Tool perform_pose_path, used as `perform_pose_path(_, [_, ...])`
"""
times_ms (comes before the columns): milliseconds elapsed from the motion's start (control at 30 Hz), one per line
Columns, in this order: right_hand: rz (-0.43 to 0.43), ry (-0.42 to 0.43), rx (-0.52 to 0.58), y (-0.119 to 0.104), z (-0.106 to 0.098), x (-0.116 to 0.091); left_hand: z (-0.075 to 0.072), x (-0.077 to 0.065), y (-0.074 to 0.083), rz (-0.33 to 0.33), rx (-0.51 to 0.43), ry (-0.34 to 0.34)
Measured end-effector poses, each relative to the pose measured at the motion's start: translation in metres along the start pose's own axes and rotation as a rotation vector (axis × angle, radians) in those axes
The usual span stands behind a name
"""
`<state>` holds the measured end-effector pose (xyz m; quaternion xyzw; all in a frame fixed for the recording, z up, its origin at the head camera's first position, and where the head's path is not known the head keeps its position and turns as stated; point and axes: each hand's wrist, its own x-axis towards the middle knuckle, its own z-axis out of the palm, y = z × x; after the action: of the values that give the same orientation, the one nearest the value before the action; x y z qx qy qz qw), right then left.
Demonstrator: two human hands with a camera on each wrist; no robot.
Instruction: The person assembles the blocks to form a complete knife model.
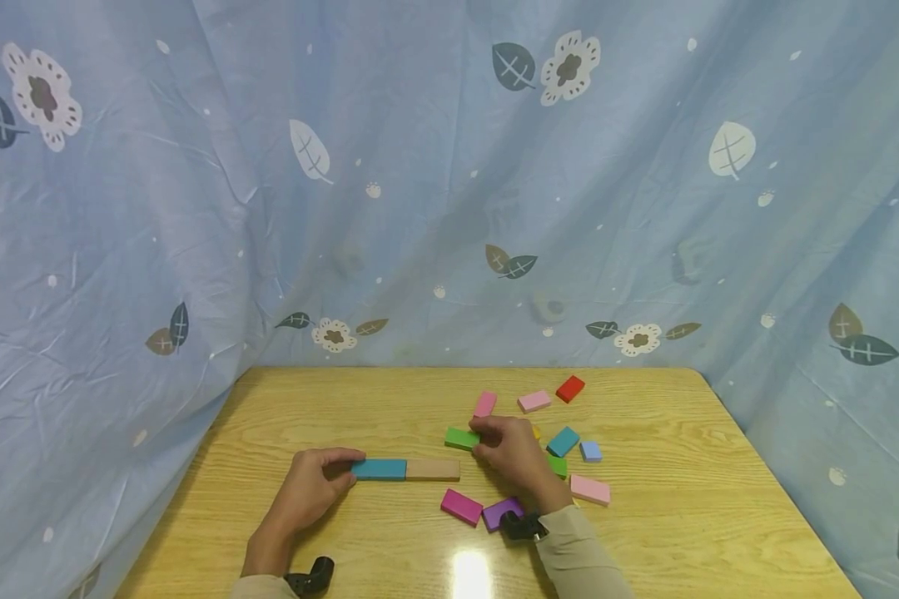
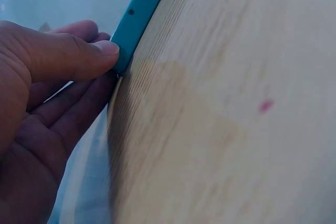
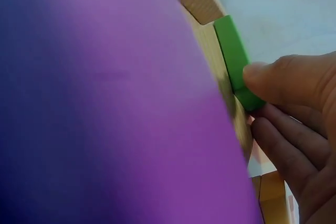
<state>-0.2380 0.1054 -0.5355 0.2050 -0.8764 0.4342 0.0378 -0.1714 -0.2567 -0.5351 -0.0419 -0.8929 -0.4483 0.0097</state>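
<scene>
A blue block (image 1: 378, 470) and a tan wooden block (image 1: 433, 470) lie end to end in a straight row on the table. My left hand (image 1: 310, 492) pinches the blue block's left end between thumb and fingers; the left wrist view shows the thumb on the block's side (image 2: 137, 22). Beyond the row's right end, a green block (image 1: 460, 438) lies slightly askew. Its right end is pinched by my right hand (image 1: 515, 456), with the thumb against it in the right wrist view. A purple block (image 3: 157, 103) close to that camera hides much of the scene there.
Magenta (image 1: 461, 507) and purple (image 1: 500, 512) blocks lie in front of the right hand. Around and behind it are pink (image 1: 484, 404), light pink (image 1: 534, 401), red (image 1: 570, 388), blue (image 1: 563, 442), small light-blue (image 1: 590, 451) and other blocks. A patterned curtain (image 1: 434, 208) hangs behind the table.
</scene>
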Motion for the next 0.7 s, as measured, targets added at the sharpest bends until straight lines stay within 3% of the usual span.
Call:
perform_pose_path(367, [-0.006,0.052,-0.027,0.002,-0.006,-0.009,0.002,-0.001,-0.001,0.001,0.006,0.007])
perform_pose_path(700, [-0.007,0.054,0.081,0.001,-0.028,-0.029,0.001,-0.002,0.001,0.017,0.009,0.007])
